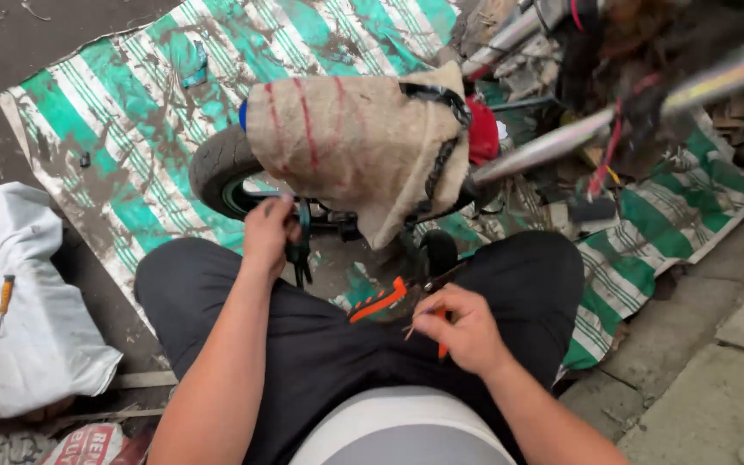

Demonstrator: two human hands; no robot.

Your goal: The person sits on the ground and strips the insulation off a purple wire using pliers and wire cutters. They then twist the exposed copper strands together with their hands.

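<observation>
My left hand [269, 234] is closed around a dark, teal-tinted metal part [301, 250] just below a small black tyre [220, 169]. A tan burlap sack with red stripes [355, 142] drapes over the wheel, with a black chain [438, 164] hanging down its right side. My right hand [462, 327] grips pliers with orange handles [381, 301] above my right thigh; the jaws point up toward the wheel. I am seated in black trousers, with the wheel between my knees.
A muddy green-and-white striped tarp [131, 112] covers the ground. A white sack [19, 301] with a small orange-handled screwdriver [4, 300] lies at left. Chrome tubes [561, 142] and cluttered parts fill the upper right. Concrete slabs [716, 387] sit at lower right.
</observation>
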